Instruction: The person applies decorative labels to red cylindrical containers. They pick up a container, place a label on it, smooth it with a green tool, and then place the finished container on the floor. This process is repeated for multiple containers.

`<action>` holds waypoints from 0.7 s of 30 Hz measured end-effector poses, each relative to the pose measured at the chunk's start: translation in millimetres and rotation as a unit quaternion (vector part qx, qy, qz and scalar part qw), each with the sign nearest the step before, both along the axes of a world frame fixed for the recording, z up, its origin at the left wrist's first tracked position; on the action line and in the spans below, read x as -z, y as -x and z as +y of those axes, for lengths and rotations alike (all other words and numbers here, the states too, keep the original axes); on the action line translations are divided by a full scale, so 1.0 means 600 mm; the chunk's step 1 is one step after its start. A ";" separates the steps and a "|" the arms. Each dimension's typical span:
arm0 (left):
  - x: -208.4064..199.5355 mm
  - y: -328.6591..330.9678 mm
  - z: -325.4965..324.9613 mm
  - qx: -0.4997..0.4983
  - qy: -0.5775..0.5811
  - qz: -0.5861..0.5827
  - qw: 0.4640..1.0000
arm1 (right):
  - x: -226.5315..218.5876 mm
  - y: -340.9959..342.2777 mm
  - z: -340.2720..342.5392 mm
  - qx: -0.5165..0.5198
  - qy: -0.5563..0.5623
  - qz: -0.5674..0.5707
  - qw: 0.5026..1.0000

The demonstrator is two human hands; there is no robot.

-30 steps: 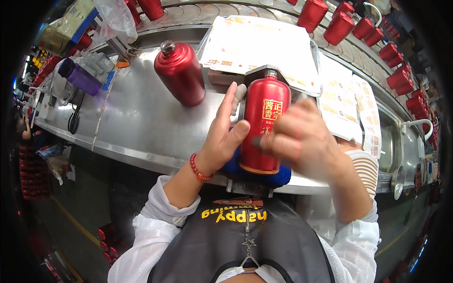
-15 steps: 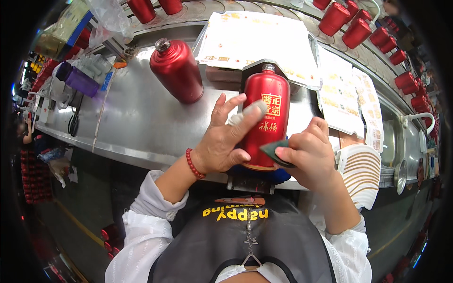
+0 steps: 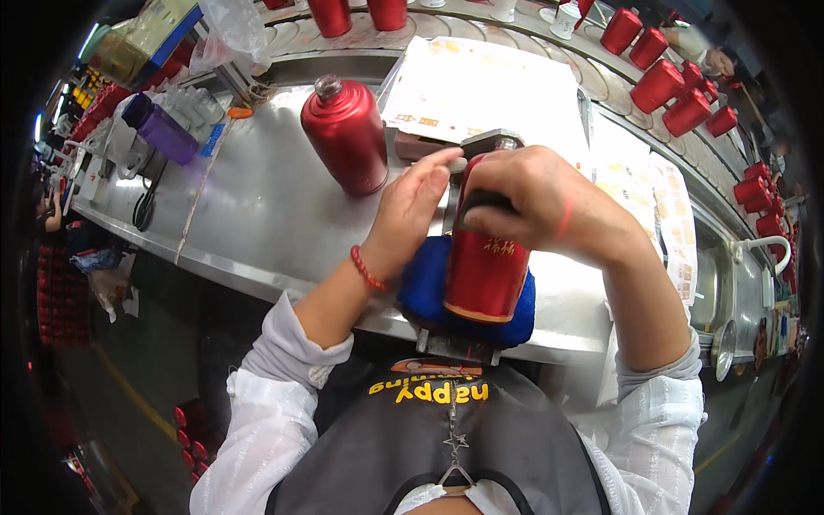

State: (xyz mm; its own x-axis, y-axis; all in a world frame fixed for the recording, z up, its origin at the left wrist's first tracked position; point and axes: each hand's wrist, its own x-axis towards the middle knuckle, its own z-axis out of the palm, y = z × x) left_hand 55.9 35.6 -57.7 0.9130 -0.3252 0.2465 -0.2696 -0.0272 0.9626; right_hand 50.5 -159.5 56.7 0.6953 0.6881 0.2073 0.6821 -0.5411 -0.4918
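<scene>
far left on the metal table (image 3: 266,210) there's a purple bottle (image 3: 163,130), then a small orange thing (image 3: 240,112) nr the back edge. next a tall red bottle (image 3: 348,142), standing, w/ clear neck, well apart from the hands. then the person's left hand (image 3: 408,210): grip spread, fingers out along the side of the 2nd red bottle (image 3: 485,287), one fingertip in a pale wrap (image 3: 459,164); can't tell if it's touching. that bottle's mid-table at the front edge, lying on a blue cloth (image 3: 423,276), neck pointing away from the person, gold lettering up. right hand (image 3: 541,202) is over its upper half, grip curled, pinching a dark flat piece (image 3: 487,202). white sheets (image 3: 506,86) behind; more red bottles (image 3: 659,86) upper right.
</scene>
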 end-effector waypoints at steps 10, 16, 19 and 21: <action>-0.018 -0.112 -0.070 0.200 0.145 0.364 0.898 | 0.072 0.120 -0.059 0.084 -0.120 -0.008 0.989; -0.021 -0.126 -0.102 0.175 0.154 0.371 0.899 | 0.086 0.113 -0.167 0.150 -0.223 -0.064 0.961; -0.058 -0.054 -0.039 0.037 0.089 0.277 0.956 | 0.090 0.102 -0.233 0.187 -0.223 -0.046 0.955; -0.050 0.036 0.055 -0.051 0.145 0.131 0.979 | 0.092 0.069 -0.266 0.141 -0.272 -0.001 0.952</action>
State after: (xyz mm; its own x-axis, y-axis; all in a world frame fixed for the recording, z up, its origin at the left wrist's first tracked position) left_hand 34.5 68.6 -28.0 0.9813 -0.1805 0.0672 -0.0217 0.2431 0.9698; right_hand 9.4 -318.9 1.6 0.8355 0.2645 0.4816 0.5491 -0.3680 -0.7504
